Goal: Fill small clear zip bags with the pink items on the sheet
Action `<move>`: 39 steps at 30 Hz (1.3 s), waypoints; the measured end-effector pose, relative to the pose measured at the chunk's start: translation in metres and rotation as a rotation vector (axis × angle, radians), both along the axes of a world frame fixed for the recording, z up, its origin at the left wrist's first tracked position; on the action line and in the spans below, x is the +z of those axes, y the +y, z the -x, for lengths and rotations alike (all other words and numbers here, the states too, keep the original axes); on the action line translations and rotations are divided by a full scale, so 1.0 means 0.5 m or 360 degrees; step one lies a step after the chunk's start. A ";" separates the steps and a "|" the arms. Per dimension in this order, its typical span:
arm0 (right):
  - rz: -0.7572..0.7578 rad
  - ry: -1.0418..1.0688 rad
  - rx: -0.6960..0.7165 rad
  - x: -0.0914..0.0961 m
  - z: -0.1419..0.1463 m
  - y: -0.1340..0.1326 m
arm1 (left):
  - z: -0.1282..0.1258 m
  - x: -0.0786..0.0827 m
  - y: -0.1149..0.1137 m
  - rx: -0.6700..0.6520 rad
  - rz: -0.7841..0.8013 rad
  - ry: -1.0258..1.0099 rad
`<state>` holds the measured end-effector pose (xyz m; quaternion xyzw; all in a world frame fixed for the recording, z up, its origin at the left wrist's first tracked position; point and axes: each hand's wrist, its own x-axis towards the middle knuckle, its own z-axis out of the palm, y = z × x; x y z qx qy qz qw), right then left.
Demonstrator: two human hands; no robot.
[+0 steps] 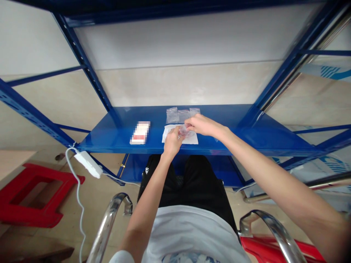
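Standing on the floor at far left was a red stool [30, 217], and to its right a white power strip [88, 164] hung beside the blue shelf [117, 126]. A blurred-out pale block [140, 132] lay on the shelf's left part. Next came a white sheet [192, 140], flat near the front edge, with the left hand [172, 140] over it, its thumb and fingers nearly closed on the near-left side of a clear plastic bag [183, 130]. That bag was held just above the sheet. Behind it three flat clear bags [172, 114] lay in a row, apparently overlapping, touched by neither hand as far as could be seen. The right hand [200, 124] came last, its fingertips drawn together on the bag's far-right side. Work on the held bag looked unfinished, since both hands gripped it; whether the three behind were done or waiting could not be told.
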<state>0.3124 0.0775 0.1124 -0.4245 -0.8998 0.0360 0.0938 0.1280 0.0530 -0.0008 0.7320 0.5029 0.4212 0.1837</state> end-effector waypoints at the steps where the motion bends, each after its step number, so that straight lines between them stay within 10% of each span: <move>1: -0.0006 0.0005 -0.0014 -0.002 -0.002 0.001 | 0.000 -0.001 0.000 0.0001 -0.0007 0.0001; 15: 0.0266 0.0528 -0.0147 -0.023 -0.025 0.010 | -0.004 0.020 -0.024 0.0092 0.0080 0.0146; 28: 0.0305 0.1177 -0.0239 -0.190 -0.065 0.014 | -0.004 0.016 -0.023 0.0113 0.0091 0.0143; 39: 0.0426 0.1507 -0.0224 -0.194 -0.065 0.013 | -0.005 0.016 -0.026 0.0117 0.0044 0.0133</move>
